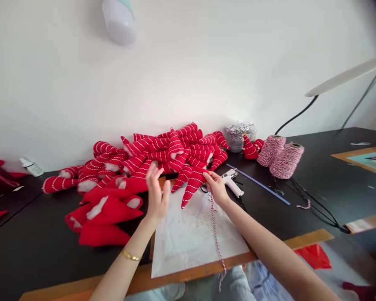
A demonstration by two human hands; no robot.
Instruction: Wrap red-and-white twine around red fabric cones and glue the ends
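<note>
My right hand point(215, 184) pinches the wide end of a red cone point(193, 186) with white stitched stripes, its tip pointing down toward me. My left hand point(157, 190) is raised with its fingers apart and holds nothing, to the left of that cone. Behind both hands lies a heap of striped red stuffed cones point(156, 144), some showing white filling. Plain red stuffed pieces point(113, 213) lie left of my left hand. A red-and-white twisted cord point(216, 234) hangs from below my right hand across a white sheet point(181, 246) and over the table edge.
A white glue gun point(233, 184) lies right of my right hand, beside a blue-violet stick point(258, 184). Farther right stand two cord spools point(286, 161). A bag of silvery material point(238, 136) sits at the wall. A lamp arm point(297, 115) rises at right; a small bottle point(31, 167) is far left.
</note>
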